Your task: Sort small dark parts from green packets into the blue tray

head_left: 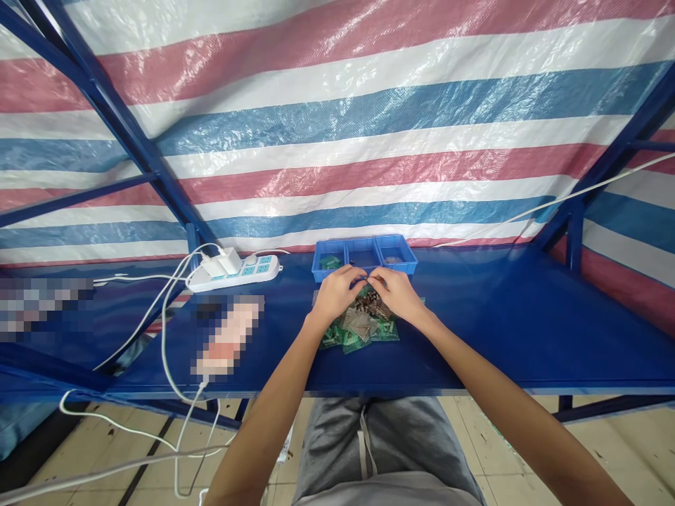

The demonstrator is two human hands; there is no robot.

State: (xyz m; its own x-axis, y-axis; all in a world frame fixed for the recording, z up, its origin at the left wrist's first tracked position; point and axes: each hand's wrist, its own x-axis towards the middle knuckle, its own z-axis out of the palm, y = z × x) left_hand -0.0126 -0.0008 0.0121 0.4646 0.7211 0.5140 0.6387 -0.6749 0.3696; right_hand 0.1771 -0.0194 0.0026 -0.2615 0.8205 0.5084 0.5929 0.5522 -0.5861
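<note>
My left hand (337, 292) and my right hand (394, 289) meet fingertip to fingertip above a heap on the blue table. Both are closed in a pinch on something small and dark that I cannot make out. Under them lies a pile of small clear bags (358, 327), several with green pieces inside, and loose small dark and metallic parts (372, 302) on top. Just beyond my fingers stands a blue tray (363, 274) with three compartments. Green pieces (330, 262) lie in its left compartment and a few small pale pieces (393, 260) in the right one.
A white power strip (235, 274) with plugged-in adapters sits at the back left, its white cables (163, 337) looping over the table edge. A blurred object (229, 341) lies on the left. Blue metal posts (142, 151) and a striped sheet (369, 140) enclose the table (500, 316).
</note>
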